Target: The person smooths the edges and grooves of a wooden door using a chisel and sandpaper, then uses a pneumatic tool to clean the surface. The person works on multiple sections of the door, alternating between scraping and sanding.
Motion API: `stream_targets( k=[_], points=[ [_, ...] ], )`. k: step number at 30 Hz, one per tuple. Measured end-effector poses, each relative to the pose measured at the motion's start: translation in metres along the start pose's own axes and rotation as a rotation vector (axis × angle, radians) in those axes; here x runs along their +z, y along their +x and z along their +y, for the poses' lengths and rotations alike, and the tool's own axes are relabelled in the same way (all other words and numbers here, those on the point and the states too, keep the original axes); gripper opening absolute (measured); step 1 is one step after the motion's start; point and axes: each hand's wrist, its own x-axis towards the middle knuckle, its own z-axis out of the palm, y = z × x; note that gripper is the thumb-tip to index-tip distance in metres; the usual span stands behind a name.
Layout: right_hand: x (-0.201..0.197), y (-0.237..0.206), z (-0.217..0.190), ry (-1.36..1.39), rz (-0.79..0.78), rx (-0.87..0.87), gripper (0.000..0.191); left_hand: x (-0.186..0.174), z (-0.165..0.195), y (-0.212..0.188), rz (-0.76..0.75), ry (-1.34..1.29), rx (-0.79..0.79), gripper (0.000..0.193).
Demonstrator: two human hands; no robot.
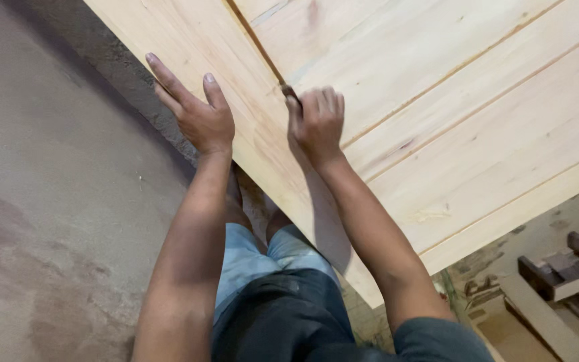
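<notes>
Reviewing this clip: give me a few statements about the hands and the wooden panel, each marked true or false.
1. The left hand lies flat with fingers spread at the edge of the pale wooden door panel. True.
2. The right hand lies open, palm up, and empty. False: it is curled shut on a small dark tool, whose tip sits at a groove in the panel.
3. The panel is painted dark green. False: it is bare, light-coloured wood with visible grain.
4. Both hands are on the panel. True.
5. A wooden workpiece lies on the floor at lower right. True.
6. The person wears thick work gloves. False: both hands are bare.
</notes>
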Motion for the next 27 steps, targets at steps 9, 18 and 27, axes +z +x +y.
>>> stream_targets(
  k=[9,18,27],
  points=[
    [-0.006,0.009,-0.011,-0.046,0.056,-0.035,0.023,-0.002,0.007,0.004,0.057,0.005,0.038,0.085],
    [-0.004,0.013,-0.011,-0.060,0.044,-0.151,0.018,0.001,0.000,0.004,0.009,0.013,-0.003,0.085],
    [0.005,0.019,-0.008,-0.082,0.062,-0.173,0.026,0.004,-0.005,0.001,0.017,-0.040,0.013,0.086]
  ],
)
